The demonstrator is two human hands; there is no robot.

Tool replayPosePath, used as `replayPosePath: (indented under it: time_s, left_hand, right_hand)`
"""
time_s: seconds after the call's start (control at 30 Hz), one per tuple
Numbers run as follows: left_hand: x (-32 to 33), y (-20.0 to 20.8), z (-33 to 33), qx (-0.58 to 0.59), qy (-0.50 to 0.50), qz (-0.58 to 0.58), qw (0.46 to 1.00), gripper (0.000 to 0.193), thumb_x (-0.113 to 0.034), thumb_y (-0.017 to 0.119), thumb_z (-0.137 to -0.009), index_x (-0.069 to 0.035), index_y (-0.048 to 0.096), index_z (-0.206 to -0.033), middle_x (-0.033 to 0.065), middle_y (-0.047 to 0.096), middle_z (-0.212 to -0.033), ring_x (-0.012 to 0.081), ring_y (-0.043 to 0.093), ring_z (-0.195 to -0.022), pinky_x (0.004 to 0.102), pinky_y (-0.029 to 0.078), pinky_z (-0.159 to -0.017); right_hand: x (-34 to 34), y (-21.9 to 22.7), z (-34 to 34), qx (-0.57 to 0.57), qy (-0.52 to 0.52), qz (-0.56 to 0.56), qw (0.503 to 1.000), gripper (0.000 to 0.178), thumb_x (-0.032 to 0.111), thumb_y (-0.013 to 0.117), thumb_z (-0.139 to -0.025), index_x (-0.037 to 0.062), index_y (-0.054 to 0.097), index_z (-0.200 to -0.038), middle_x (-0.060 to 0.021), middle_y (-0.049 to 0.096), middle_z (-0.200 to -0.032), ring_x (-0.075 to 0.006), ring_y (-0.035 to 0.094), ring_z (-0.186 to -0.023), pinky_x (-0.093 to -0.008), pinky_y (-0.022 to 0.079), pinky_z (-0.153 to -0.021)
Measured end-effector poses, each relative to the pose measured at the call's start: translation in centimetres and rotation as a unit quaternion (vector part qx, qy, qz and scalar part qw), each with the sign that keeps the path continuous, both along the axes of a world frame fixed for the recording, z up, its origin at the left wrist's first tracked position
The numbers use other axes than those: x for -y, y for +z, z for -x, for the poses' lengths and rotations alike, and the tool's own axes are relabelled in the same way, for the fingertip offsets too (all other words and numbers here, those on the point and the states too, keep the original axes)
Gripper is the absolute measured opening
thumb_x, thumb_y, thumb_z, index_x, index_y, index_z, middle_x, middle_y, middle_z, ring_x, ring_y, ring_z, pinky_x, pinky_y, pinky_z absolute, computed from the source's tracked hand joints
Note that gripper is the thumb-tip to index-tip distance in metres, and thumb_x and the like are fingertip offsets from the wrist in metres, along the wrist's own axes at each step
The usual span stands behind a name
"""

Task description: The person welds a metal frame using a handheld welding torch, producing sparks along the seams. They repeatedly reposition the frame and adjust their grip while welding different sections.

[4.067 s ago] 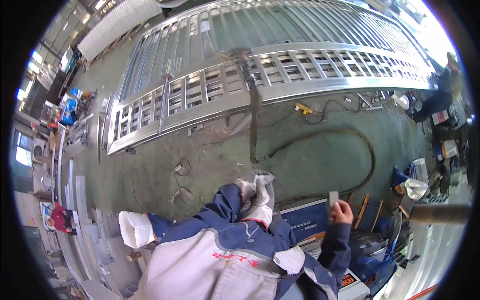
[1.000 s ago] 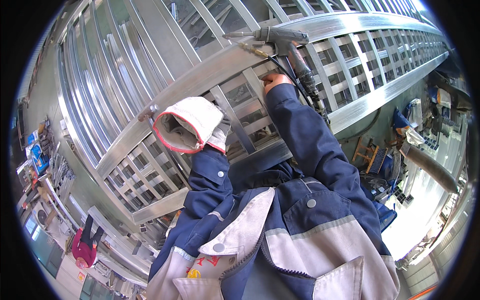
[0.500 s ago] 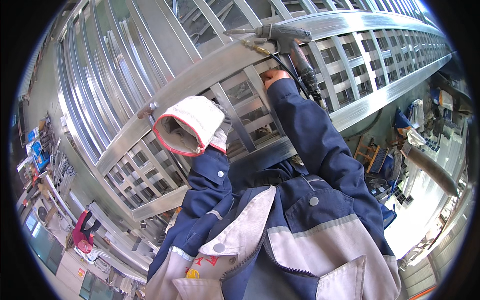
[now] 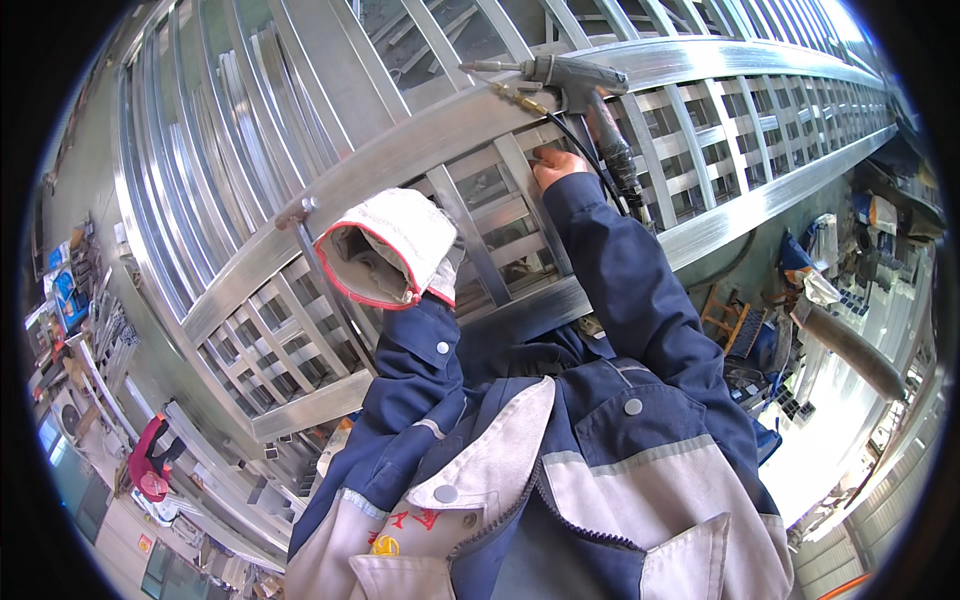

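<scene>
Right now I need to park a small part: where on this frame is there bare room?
The wide rail looks bare between the T-shaped tool and gun-shaped tool; so does the near rail right of the right sleeve. Crowded: around the right hand and black hose.

Gaps between silver slats (image 4: 468, 235), crossbars (image 4: 500, 213) obstructing beneath, pistol-shaped tool (image 4: 570, 76) across rail (image 4: 400, 150), black cable (image 4: 574, 135) beside right hand (image 4: 559, 169)

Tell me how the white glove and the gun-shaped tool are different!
The white glove is pale with a red edge; the gun-shaped tool is dark gray.
The glove has a wide open cuff; the tool has a thin, pointed nose.
The glove is at the end of the left sleeve; the tool lies on the metal frame, near the right hand.
Both show against the frame here.
</scene>
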State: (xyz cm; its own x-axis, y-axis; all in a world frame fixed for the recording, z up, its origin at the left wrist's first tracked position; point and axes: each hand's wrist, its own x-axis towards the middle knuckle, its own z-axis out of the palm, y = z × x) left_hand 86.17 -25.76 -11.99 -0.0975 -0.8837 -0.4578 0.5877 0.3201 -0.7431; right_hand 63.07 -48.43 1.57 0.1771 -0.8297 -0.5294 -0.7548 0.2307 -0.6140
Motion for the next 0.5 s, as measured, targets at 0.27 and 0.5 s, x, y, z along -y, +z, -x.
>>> replayPosePath:
  time_s: [0.27,0.5]
  left_hand:
    - [1.8,6.5,-0.5,0.257,-0.097,-0.060,0.960,0.023,-0.033,0.072,-0.113,-0.011,0.080,-0.115,0.0042,0.081,-0.104,0.0244,0.078,-0.094,0.0454,0.067,-0.090]
    - [1.3,13.6,-1.3,0.340,-0.116,-0.038,0.932,0.020,-0.031,0.076,-0.113,-0.012,0.079,-0.114,0.0031,0.078,-0.102,0.0228,0.075,-0.094,0.0435,0.065,-0.090]
  right_hand:
    - [-0.3,-1.1,0.2,0.033,0.015,0.024,0.999,0.052,0.022,0.064,-0.103,-0.0002,0.077,-0.148,-0.0289,0.081,-0.138,-0.0443,0.077,-0.134,-0.0467,0.058,-0.118]
    - [-0.8,2.6,0.0,-0.030,0.074,0.061,0.995,0.049,0.034,0.069,-0.105,0.0055,0.080,-0.142,-0.0286,0.081,-0.135,-0.0449,0.076,-0.133,-0.0513,0.059,-0.117]
